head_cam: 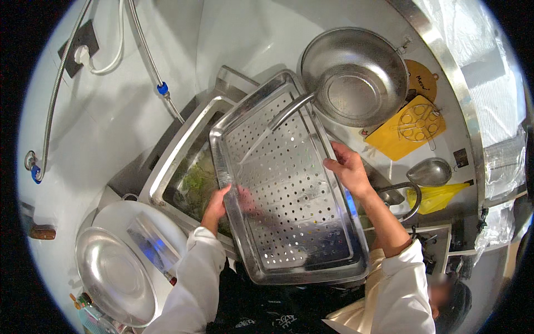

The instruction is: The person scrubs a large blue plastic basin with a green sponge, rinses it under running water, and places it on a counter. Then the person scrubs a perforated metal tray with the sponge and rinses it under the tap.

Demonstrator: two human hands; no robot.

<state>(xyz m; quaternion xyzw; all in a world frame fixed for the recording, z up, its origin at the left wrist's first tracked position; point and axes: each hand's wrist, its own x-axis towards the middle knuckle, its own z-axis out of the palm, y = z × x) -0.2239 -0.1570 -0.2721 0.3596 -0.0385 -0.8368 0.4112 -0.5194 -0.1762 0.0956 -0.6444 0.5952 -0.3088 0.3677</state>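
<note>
Both my hands hold a perforated stainless steel tray [288,183] tilted over the sink [183,125]. My left hand [217,208] grips its left long rim, and my right hand [348,169] grips the right long rim, thumb on the edge. A metal faucet spout [294,109] reaches over the tray, and a thin water stream [254,146] runs from it onto the perforated bottom. Light shines through some of the holes. Left of the tray, green leaves [194,181] lie in the sink basin; the tray hides the rest of it.
A cleaver [152,246] and a metal basin [114,275] rest on a round white cutting board [121,213] at left. A large steel bowl [354,79], yellow board [404,129], ladle [431,172] and yellow bag [442,198] are right. Another person [452,302] is lower right.
</note>
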